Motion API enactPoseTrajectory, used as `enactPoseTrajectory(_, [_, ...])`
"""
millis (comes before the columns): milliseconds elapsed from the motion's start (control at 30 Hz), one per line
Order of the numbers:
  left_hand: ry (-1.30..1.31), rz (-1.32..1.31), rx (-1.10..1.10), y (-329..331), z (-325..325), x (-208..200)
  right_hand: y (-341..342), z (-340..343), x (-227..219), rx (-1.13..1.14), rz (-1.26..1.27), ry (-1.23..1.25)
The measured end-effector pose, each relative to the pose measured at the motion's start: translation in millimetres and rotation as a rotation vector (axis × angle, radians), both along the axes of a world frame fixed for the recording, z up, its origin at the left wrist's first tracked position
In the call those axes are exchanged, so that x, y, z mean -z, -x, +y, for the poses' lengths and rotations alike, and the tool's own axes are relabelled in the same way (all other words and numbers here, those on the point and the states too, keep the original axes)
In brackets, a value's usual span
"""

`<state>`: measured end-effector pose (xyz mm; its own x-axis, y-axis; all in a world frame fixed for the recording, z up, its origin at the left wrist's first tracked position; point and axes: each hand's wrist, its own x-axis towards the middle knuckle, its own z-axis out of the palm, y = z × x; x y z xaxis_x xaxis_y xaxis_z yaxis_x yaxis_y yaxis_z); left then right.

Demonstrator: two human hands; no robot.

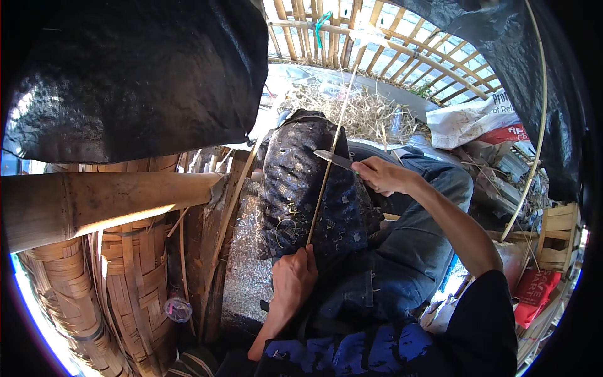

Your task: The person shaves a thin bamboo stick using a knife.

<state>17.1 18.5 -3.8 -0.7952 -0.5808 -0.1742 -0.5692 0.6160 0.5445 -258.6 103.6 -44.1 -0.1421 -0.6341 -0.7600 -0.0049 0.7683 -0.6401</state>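
A long thin bamboo strip (325,180) runs away from me over a dark flower-patterned cloth (292,176) spread across my leg. Its near end is pinched in my left hand (294,277), fingers closed, close to my lap. My right hand (382,176) grips a knife (333,158) by its handle, which the fingers mostly hide. The blade points left and lies across the strip, around the middle of the cloth. Thin curled shavings (287,227) are scattered on the cloth.
A thick bamboo pole (107,200) and woven bamboo rolls (135,270) stand at my left, under a black tarp (138,81). Ahead are a heap of shavings (364,107) and a slatted bamboo fence (377,38). To the right are a white sack (468,122) and a red packet (536,295).
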Motion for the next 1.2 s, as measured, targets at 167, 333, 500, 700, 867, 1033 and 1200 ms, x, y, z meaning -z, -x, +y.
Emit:
enactPoseTrajectory(167, [0.026,-0.069,-0.086,1.9,-1.4,-1.0,-47.4,13.2,-3.2,-0.18,0.035,0.091])
enactPoseTrajectory(333, [0.026,-0.019,-0.036,4.3,-1.7,-4.4,-27.4,7.9,-24.1,0.099,-0.01,0.294])
enactPoseTrajectory(500, [0.078,-0.048,-0.022,6.2,0.5,-5.8,-2.7,-16.0,18.9,0.06,0.556,0.424])
enactPoseTrajectory(700, [0.057,0.023,-0.019,0.1,1.8,2.1,-17.2,-21.8,27.4,-0.029,0.592,0.428])
enactPoseTrajectory(867, [0.05,0.005,0.02,0.5,4.1,2.4,-17.0,-18.3,24.9,-0.039,0.494,0.278])
enactPoseTrajectory(1033, [0.075,0.026,0.017,-0.3,7.1,6.0,-17.1,-16.4,-0.4,0.094,0.169,-0.009])
enactPoseTrajectory(1200, [0.102,0.028,0.019,-2.5,6.6,10.9,-52.8,-4.7,-9.4,-0.047,0.032,-0.075])
